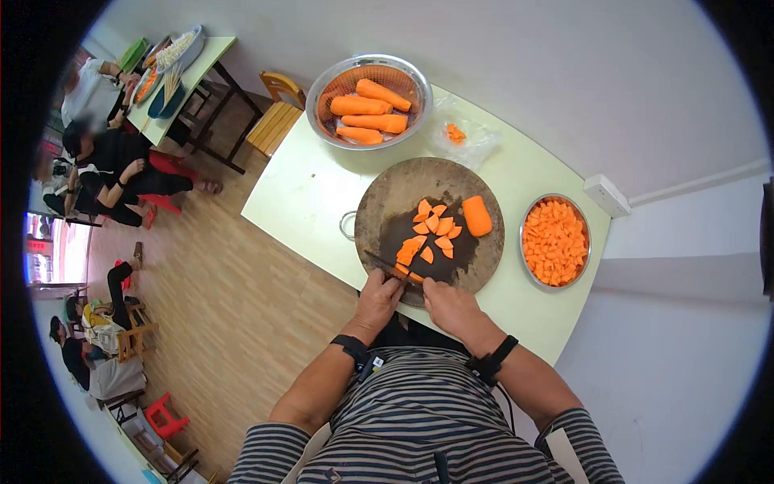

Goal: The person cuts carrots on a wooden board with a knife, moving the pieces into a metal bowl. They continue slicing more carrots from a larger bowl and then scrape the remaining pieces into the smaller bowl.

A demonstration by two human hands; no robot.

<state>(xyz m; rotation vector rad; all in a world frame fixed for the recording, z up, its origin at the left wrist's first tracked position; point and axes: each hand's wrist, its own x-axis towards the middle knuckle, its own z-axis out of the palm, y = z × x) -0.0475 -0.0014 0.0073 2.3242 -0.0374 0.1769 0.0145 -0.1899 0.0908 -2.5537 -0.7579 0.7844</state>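
My right hand (445,304) is closed round the handle of a knife (382,262), whose dark blade points left across the near edge of a round wooden chopping board (375,194). Beside the blade, my left hand (379,297) has its fingers bent at the carrot strips (409,273) on the board; what they pinch is too small to make out. Cut carrot pieces (426,255) lie in the board's middle. A thick carrot chunk (477,216) rests on its right part.
A metal bowl (318,64) with several peeled carrots stands at the table's back, beside a plastic bag (477,145) with carrot bits. At right is a bowl of diced carrot (555,242). Several people sit at far left, near another table (211,55).
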